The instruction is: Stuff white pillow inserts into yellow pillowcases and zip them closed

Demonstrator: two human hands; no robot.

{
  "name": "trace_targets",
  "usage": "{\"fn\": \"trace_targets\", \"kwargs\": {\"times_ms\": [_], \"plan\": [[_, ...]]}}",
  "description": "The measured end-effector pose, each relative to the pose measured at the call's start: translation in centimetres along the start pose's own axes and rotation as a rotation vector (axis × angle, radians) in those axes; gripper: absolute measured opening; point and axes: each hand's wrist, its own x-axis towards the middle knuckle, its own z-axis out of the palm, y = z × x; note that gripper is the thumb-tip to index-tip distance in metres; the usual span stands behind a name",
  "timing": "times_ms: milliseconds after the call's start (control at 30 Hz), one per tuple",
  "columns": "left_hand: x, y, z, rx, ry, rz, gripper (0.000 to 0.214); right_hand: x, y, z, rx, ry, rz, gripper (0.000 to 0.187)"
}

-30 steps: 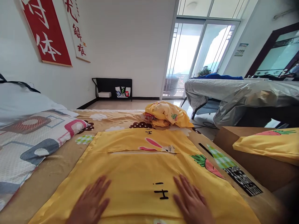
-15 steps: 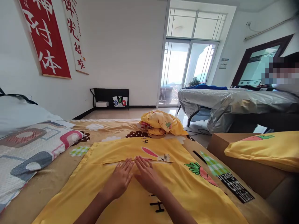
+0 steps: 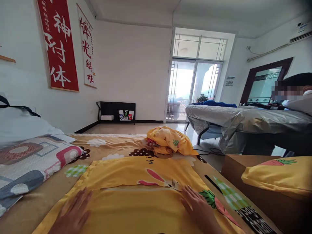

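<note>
A yellow pillowcase (image 3: 136, 195) printed with a rabbit and a carrot lies spread flat on the bed in front of me. My left hand (image 3: 73, 213) rests flat on its left side, fingers stretched out. Over on the right side my right hand (image 3: 198, 208) presses flat too, fingers extended, just left of the carrot print. Neither hand holds anything.
A crumpled yellow cloth bundle (image 3: 169, 140) sits at the bed's far end. A patterned pillow (image 3: 31, 159) lies at the left. At the right, a cardboard box (image 3: 265, 191) carries a folded yellow pillowcase (image 3: 280, 175). Behind it a person sits by a silver-covered table (image 3: 243, 120).
Both hands have slid apart from the middle of the pillowcase to its left and right sides. The camera has tilted upward.
</note>
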Motion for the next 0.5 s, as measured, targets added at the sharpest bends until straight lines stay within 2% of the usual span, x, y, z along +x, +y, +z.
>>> {"fn": "trace_targets", "kwargs": {"times_ms": [100, 133, 200, 233, 300, 367, 433, 500], "plan": [[6.3, 11.4, 0.0, -0.088, -0.196, 0.236, 0.053, 6.1, -7.4, 1.0, 0.126, -0.082, -0.227, 0.052], [8.4, 14.7, 0.4, -0.104, -0.262, 0.273, 0.053, 7.8, -9.7, 1.7, 0.141, -0.115, -0.262, 0.052], [12.0, 19.2, 1.7, -0.095, -0.343, 0.255, 0.054, 10.3, -13.2, 3.5, 0.137, -0.137, -0.286, 0.051], [13.4, 20.4, 2.5, -0.089, -0.368, 0.238, 0.055, 11.3, -14.1, 4.4, 0.13, -0.151, -0.288, 0.051], [15.5, 20.5, 4.3, -0.081, -0.392, 0.211, 0.054, 12.9, -14.1, 5.8, 0.12, -0.186, -0.294, 0.049], [16.9, 17.7, 5.9, -0.072, -0.391, 0.184, 0.055, 14.3, -11.8, 6.4, 0.102, -0.216, -0.274, 0.049], [18.0, 12.7, 7.1, -0.033, -0.362, 0.106, 0.058, 15.5, -7.7, 6.1, 0.065, -0.224, -0.199, 0.051], [19.0, 6.5, 8.0, 0.049, -0.322, -0.017, 0.06, 16.5, -2.9, 5.4, 0.013, -0.226, -0.072, 0.056]]}}
